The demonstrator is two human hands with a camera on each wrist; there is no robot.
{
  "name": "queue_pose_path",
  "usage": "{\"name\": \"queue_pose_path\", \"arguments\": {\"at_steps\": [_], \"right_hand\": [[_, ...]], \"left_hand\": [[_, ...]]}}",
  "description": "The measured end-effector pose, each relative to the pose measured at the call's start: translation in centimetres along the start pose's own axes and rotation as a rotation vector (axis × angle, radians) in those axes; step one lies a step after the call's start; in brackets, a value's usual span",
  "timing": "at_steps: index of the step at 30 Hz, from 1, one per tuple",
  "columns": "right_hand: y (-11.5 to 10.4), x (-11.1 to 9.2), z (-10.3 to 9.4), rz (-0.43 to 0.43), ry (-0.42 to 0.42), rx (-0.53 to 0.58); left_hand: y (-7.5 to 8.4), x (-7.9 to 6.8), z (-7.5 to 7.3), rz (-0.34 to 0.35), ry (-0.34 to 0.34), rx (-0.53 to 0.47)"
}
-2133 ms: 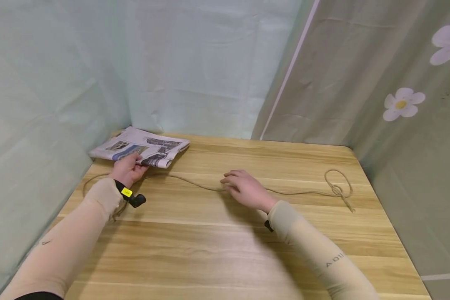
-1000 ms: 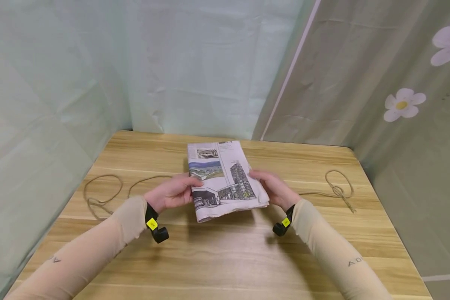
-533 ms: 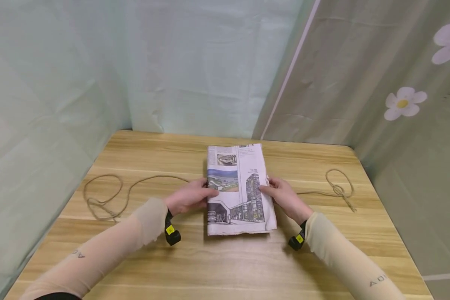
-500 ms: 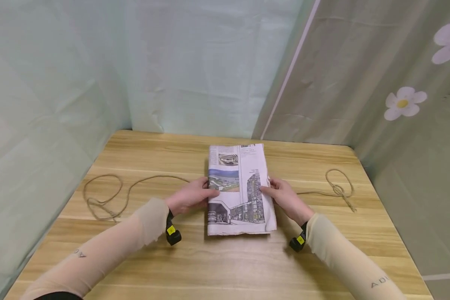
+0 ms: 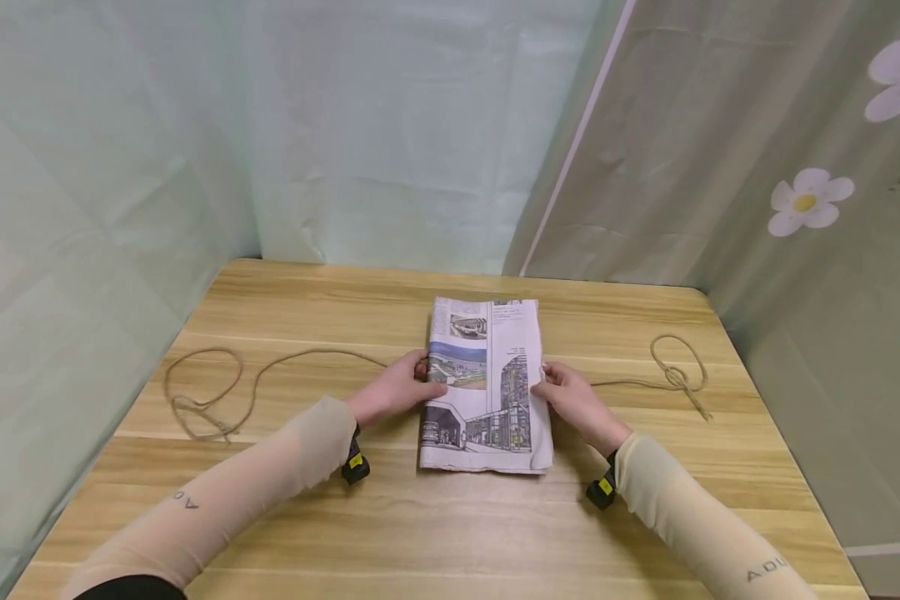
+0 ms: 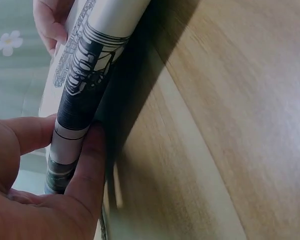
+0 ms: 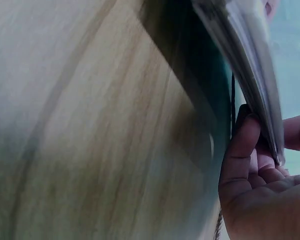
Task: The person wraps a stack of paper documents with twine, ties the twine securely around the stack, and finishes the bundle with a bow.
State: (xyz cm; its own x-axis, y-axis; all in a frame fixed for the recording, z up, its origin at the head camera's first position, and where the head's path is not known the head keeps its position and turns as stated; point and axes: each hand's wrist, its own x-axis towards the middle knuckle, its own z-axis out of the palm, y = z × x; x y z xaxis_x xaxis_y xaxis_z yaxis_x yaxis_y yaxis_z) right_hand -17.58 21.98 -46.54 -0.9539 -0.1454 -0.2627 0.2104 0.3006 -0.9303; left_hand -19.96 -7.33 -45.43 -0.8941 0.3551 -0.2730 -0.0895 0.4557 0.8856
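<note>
- Newspaper (image 5: 491, 429): folded, mid-scene, held between 2 hands over the middle of the table.
- Curtains (image 5: 420, 142): pale behind and at left, greyer at right; 2 white flowers (image 5: 810, 202) printed there, 1 cut by frame edge.
- Table (image 5: 450, 533): wood-grain top, fills most of lower half; newspaper shadow falls on it.
- Newspaper pose: long axis runs away from the person, printed pictures up. Hands on opposite long sides, roughly mid-length; neither is nearer, both touch. Looks slightly raised, but wrist views are dim and soft, so can't say whether any part rests on the wood.
- Sleeves (image 5: 232, 500): light, on both forearms.
- Rope (image 5: 330, 351): thin, runs left-right, crosswise to newspaper; middle hidden, probably passes underneath. Loops at both ends, right end knotted.
- Left hand (image 5: 392, 390): pinching the rounded fold side, thumb on top, fingers (image 6: 87, 172) beneath.
- Right hand (image 5: 579, 406): pinching the opposite side, thumb on top, fingers (image 7: 242, 142) below.
- Newspaper vs fingers: sandwiched under thumbs, above fingertips; right of left-hand fingers, left of right-hand fingers.
- Wrist cameras (image 5: 356, 468): 2, black with yellow tags, 1 per wrist.
</note>
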Motion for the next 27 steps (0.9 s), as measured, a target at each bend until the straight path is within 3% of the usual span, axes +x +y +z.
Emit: {"name": "queue_pose_path", "arguments": {"at_steps": [8, 16, 21, 27], "right_hand": [[0.3, 0.2, 0.0, -0.016, -0.037, -0.057], [0.2, 0.3, 0.0, -0.024, -0.059, -0.066], [-0.7, 0.0, 0.1, -0.02, -0.08, -0.045], [0.4, 0.5, 0.3, -0.029, -0.076, -0.091]], "left_hand": [[-0.5, 0.5, 0.1, 0.027, 0.016, 0.045], [0.0, 0.0, -0.3, 0.021, 0.036, 0.101], [0.4, -0.6, -0.7, 0.023, 0.045, 0.105], [0.0, -0.5, -0.7, 0.02, 0.023, 0.092]]}}
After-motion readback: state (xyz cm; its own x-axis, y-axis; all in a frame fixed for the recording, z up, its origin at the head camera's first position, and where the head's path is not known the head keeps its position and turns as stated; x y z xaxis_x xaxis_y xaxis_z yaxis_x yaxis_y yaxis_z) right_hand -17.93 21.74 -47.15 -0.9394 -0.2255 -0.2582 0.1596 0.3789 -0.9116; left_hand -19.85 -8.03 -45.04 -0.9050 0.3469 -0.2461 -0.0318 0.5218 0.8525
